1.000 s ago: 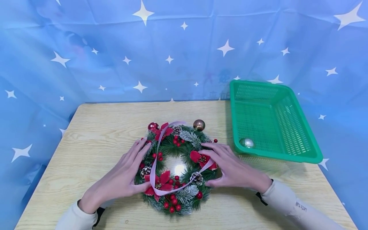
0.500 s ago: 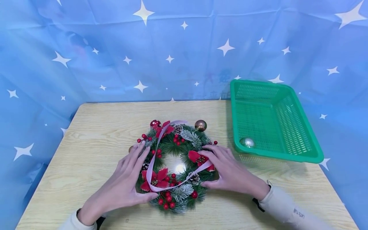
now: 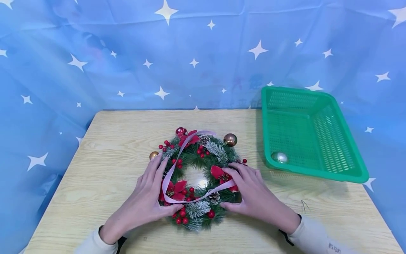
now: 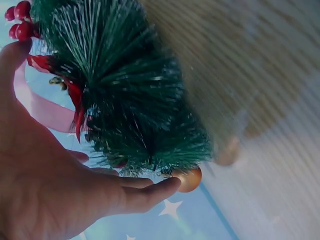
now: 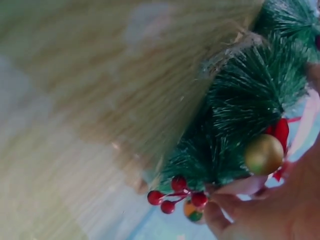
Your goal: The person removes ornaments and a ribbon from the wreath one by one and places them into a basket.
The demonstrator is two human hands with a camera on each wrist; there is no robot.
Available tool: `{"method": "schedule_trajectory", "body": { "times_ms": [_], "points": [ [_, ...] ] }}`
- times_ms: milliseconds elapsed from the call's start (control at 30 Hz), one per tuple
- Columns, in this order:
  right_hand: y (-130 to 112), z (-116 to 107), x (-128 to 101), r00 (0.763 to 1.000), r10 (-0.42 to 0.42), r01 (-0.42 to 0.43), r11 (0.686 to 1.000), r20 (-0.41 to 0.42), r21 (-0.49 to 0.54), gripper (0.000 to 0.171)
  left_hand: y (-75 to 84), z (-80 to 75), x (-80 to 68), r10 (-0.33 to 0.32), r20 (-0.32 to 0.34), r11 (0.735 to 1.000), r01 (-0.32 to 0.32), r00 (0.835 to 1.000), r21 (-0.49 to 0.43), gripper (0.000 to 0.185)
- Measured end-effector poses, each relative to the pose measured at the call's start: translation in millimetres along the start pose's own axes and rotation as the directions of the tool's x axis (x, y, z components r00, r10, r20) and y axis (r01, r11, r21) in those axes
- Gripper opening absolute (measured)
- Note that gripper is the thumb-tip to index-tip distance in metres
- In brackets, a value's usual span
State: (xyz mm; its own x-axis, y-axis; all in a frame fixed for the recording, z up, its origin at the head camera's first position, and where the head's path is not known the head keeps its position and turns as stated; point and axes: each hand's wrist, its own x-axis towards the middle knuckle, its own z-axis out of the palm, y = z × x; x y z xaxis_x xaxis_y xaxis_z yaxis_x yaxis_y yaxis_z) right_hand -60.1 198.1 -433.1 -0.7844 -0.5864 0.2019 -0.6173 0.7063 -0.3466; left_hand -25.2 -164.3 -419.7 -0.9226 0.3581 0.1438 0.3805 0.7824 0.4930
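Observation:
A green Christmas wreath lies on the wooden table, decked with red poinsettias, pinecones, berries and frosted sprigs. A pale lilac ribbon loops loosely over it. My left hand holds the wreath's left side, thumb near the lower berries, fingers along the outer edge by a gold ball. On the opposite side my right hand grips it, thumb below the right poinsettia. In the right wrist view another gold ball and red berries sit near those fingers. A copper ball tops the upper right.
A green plastic basket stands at the table's back right with a silver ball inside. Thin dark wire-like bits show near the right sleeve. Behind the table hangs a blue star-printed cloth.
Both hands have turned the wreath slightly clockwise: its lower poinsettia has shifted left and up, and a gold ball has come into sight at the left. The head view has swung a little left.

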Motion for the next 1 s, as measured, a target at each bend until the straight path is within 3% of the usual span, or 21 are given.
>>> {"method": "schedule_trajectory", "body": {
  "times_ms": [333, 600, 1000],
  "points": [
    [-7.4, -0.7, -3.6, 0.999, 0.034, -0.034, 0.999, -0.022, -0.012, 0.108, -1.3, 7.1, 5.6, 0.030, -0.046, 0.999, -0.030, 0.998, 0.014, 0.138],
    [2.6, -10.2, -4.8, 0.999, 0.052, -0.050, 0.993, -0.011, 0.108, 0.104, -5.9, 6.1, 4.0, 0.091, -0.068, 0.995, -0.089, 0.994, 0.038, 0.138],
    [18.5, -16.4, -20.2, 0.984, 0.051, -0.020, 0.984, -0.171, 0.178, 0.081, -10.4, 2.7, 10.1, 0.069, -0.008, 0.997, -0.069, 0.998, 0.034, 0.136]
  ]
}}
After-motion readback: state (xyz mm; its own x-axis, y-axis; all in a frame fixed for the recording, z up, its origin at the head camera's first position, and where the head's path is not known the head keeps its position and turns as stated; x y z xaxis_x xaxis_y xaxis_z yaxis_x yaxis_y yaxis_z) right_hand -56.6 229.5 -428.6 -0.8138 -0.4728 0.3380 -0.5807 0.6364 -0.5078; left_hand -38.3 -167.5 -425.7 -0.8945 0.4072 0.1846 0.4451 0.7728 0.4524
